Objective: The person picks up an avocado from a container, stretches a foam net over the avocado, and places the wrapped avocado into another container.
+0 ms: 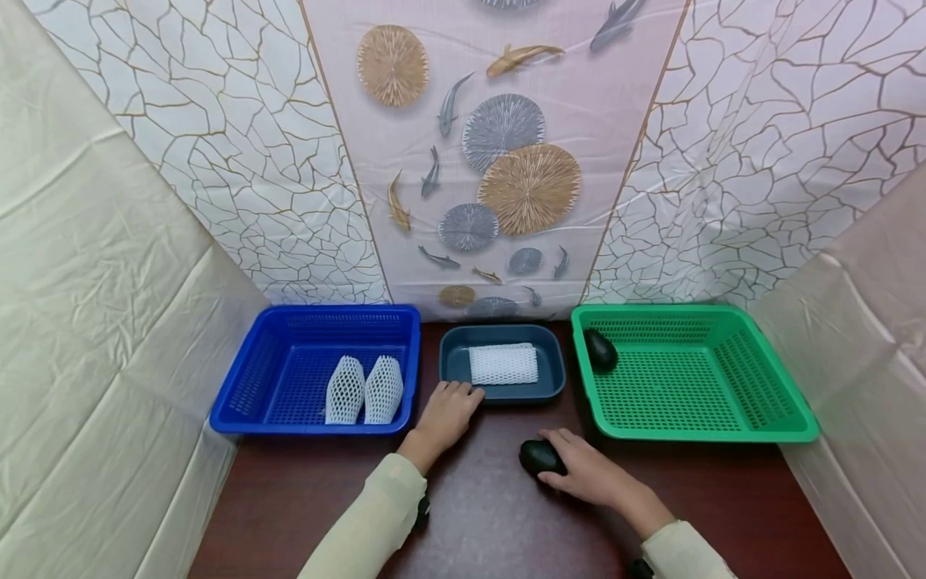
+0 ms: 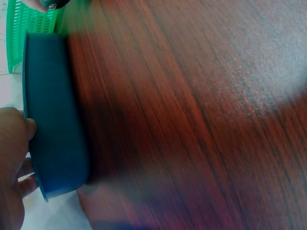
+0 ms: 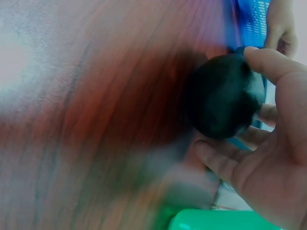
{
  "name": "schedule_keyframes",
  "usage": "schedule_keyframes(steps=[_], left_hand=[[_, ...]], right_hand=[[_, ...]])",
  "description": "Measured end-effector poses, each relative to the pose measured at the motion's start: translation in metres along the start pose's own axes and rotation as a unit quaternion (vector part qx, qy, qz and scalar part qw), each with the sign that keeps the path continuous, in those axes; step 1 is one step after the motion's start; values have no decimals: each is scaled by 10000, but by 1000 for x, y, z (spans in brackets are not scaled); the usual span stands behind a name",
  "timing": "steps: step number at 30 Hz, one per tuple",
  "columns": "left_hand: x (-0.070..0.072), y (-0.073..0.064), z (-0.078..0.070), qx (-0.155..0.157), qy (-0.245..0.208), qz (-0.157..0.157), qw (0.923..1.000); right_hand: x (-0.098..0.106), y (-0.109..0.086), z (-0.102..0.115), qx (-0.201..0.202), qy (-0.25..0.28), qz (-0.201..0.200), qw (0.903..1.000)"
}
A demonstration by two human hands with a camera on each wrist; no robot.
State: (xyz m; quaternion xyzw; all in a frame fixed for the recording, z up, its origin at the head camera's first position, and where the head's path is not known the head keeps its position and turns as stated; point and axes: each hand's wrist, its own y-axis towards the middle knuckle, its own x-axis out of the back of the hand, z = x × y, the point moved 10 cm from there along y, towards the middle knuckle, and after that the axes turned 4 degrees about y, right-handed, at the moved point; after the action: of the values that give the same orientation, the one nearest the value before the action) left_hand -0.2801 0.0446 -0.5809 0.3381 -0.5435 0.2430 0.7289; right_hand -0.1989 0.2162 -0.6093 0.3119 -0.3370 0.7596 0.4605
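My left hand (image 1: 443, 418) grips the front-left rim of the dark teal tray (image 1: 551, 371); in the left wrist view its thumb lies over the outer wall (image 2: 55, 110). Inside the tray a white foam net sleeve (image 1: 504, 364) lies on its side. To the right and nearer, my right hand (image 1: 592, 473) holds a dark avocado (image 1: 541, 458) low over the table. Seen from the right wrist, thumb and fingers curl round the avocado (image 3: 218, 98), its rounded end facing out of the hand.
Left of the tray stands a blue basket (image 1: 297, 382) with two bulging white foam net sleeves (image 1: 364, 390). On the right, a green basket (image 1: 673, 390) has another avocado (image 1: 600, 351) at its left wall. A patterned cloth (image 1: 506, 265) hangs behind; plain cloth walls flank the brown table (image 1: 477, 515).
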Motion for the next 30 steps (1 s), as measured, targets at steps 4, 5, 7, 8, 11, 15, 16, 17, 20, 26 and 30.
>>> schedule_keyframes(steps=[4, 5, 7, 8, 11, 15, 16, 17, 20, 26, 30], left_hand=[[1, 0, 0, 15, -2, -29, 10000], [1, 0, 0, 30, -1, -40, 10000], [3, 0, 0, 61, -25, -89, 9999], [5, 1, -1, 72, -63, -149, 9998], [13, 5, -2, 92, -208, -310, 9993], [26, 17, -2, 110, -366, -445, 9983], [28, 19, -2, 124, -376, -428, 9983], [29, 22, -1, 148, -372, -410, 9984], [30, 31, 1, 231, -372, -183, 9989], [16, 49, 7, 382, -524, 370, 9972], [4, 59, 14, 605, -673, 623, 9939]], right_hand=[[9, -1, 5, 30, -86, -141, 9999], [12, -2, 7, 54, -83, -170, 9998], [18, -2, 10, 66, -101, -211, 9997], [21, -2, 12, 67, -116, -228, 9997], [30, -3, 18, 75, -123, -250, 9996], [44, -5, 29, 223, -90, -351, 9991], [47, -5, 32, 284, -92, -391, 9988], [50, -6, 34, 343, -102, -437, 9984], [60, -6, 42, 545, -192, -580, 9966], [79, 1, 56, 875, -465, -845, 9915], [85, 13, 61, 814, -493, -890, 9915]])
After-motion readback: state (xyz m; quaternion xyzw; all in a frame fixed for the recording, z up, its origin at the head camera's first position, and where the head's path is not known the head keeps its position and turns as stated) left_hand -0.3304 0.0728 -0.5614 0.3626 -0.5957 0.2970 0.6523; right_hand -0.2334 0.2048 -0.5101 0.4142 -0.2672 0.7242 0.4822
